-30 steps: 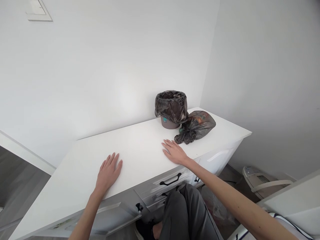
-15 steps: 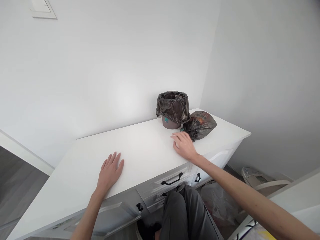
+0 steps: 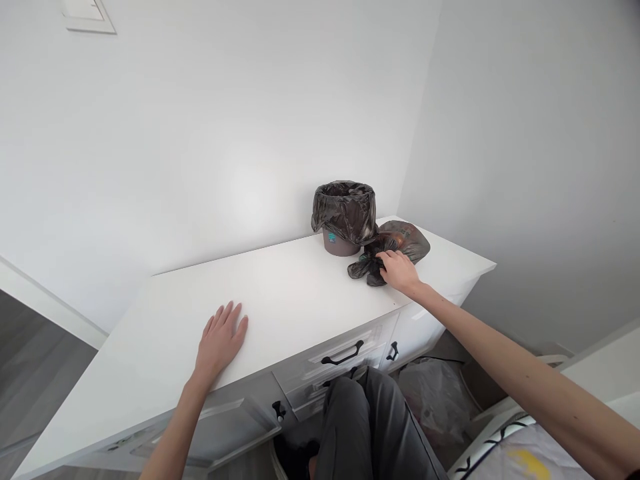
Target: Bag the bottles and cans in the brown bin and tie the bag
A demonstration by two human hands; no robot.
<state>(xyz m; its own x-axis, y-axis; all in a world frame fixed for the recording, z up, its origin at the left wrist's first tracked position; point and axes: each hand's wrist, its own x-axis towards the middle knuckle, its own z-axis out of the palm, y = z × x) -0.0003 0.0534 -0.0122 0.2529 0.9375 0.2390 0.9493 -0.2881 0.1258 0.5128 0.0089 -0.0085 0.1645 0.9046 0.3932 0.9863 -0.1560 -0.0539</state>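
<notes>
My left hand (image 3: 221, 340) lies flat on the white cabinet top (image 3: 280, 293), fingers spread. Toward the cabinet's right end, my right hand (image 3: 399, 269) has its fingers closed round the gathered neck of a dark, see-through plastic bag (image 3: 412, 241). The bag lies on its side, with something reddish-orange showing inside, and its loose ends stick out left of my fingers. Just behind and to the left stands a brown bin (image 3: 341, 245), upright, lined with a black bag (image 3: 347, 215) folded over its rim.
White walls (image 3: 225, 133) meet behind the cabinet. Black-handled drawers and doors (image 3: 343, 353) face my knees. At the lower right are a clear plastic bag (image 3: 437, 397) on the floor and a quilted cloth (image 3: 520, 457).
My right hand has moved right and slightly back from the bare top to the bag's neck and closed on it. The neck's loose ends now show. My left hand stays in place.
</notes>
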